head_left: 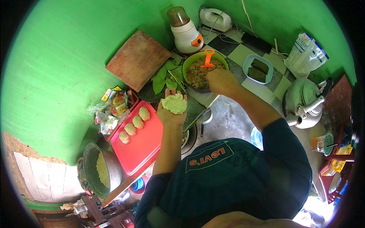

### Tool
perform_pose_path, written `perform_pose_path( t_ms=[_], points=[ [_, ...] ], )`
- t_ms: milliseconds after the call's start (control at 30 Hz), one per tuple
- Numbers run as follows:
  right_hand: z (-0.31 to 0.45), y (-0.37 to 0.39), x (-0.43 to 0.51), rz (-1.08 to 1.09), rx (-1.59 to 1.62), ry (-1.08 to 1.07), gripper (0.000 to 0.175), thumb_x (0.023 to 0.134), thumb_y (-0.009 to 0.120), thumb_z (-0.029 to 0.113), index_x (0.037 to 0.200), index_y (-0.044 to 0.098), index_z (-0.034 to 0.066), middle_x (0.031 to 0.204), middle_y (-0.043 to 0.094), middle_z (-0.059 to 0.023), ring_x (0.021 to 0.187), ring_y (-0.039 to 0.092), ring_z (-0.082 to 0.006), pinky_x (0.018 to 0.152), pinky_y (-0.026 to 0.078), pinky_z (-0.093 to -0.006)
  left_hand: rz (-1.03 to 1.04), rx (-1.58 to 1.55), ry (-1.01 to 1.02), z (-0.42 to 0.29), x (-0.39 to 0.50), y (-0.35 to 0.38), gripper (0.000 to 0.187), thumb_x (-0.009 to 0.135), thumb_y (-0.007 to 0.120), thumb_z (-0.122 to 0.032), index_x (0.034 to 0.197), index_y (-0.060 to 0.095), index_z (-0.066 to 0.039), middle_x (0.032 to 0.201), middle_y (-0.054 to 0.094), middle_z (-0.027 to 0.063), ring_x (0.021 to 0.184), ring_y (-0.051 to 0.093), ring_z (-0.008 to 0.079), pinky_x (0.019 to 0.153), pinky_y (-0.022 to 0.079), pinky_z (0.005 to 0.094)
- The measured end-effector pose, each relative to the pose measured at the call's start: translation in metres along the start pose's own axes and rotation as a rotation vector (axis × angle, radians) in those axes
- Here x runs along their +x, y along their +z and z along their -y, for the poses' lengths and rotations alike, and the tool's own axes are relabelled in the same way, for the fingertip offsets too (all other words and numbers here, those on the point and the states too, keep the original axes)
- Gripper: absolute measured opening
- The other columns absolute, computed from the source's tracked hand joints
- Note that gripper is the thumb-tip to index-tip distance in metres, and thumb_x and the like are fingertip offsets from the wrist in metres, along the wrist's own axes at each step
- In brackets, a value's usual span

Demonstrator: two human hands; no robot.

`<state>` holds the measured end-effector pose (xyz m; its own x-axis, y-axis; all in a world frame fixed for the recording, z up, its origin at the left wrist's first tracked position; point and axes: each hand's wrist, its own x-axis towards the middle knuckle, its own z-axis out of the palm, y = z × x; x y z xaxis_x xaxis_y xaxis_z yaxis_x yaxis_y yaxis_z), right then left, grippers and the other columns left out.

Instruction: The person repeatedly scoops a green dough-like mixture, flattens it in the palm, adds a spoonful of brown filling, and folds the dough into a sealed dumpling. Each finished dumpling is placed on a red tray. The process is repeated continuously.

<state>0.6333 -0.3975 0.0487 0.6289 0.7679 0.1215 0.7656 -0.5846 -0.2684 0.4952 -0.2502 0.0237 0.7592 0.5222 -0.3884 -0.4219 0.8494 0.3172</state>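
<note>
A flattened piece of pale yellow-green dough [174,104] lies on the upturned palm and fingers of my left hand [171,114]. My right hand [218,81] reaches into the green bowl [185,66] of brown crumbly filling [196,74]; its fingers point down and it cannot be told what they grip. An orange plastic tool [208,58] stands in the filling. Left of my left hand, several shaped dough pieces [138,122] rest in a row on a red plastic tray [142,148]. A metal pot [112,168] at the lower left holds more dough mass [102,170].
Green leaves [160,79] lie beside the bowl, near a wooden board [139,60] leaning on the wall. Behind stand a grinder [185,34] and a hand mixer [215,19]. To the right are a light-blue dish [270,77] with leaf-wrapped pieces, a flour bag [305,57] and a metal kettle [302,99].
</note>
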Motion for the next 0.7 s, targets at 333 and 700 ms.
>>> perform_pose_path(
  t_ms=[333, 700],
  points=[
    [-0.061, -0.014, 0.011, -0.033, 0.296, -0.036, 0.019, 0.066, 0.058, 0.015, 0.079, 0.064, 0.0019, 0.071, 0.062, -0.0154, 0.064, 0.060, -0.0293, 0.060, 0.046, -0.0381, -0.011, 0.095, 0.046, 0.013, 0.028, 0.017, 0.044, 0.091, 0.026, -0.035, 0.121, 0.046, -0.009, 0.116, 0.050, 0.0109, 0.107, 0.047, 0.0296, 0.096, 0.033, 0.0485],
    [-0.015, -0.036, 0.002, -0.334, 0.158, 0.012, 0.021, 0.073, 0.054, 0.012, 0.090, 0.063, 0.0040, 0.081, 0.061, -0.0168, 0.073, 0.060, -0.0310, 0.065, 0.047, -0.0414, 0.069, -0.007, -0.002, 0.046, 0.073, 0.074, 0.045, 0.092, 0.024, -0.036, 0.117, 0.050, -0.009, 0.118, 0.049, 0.0085, 0.109, 0.046, 0.0280, 0.094, 0.034, 0.0465]
  ],
)
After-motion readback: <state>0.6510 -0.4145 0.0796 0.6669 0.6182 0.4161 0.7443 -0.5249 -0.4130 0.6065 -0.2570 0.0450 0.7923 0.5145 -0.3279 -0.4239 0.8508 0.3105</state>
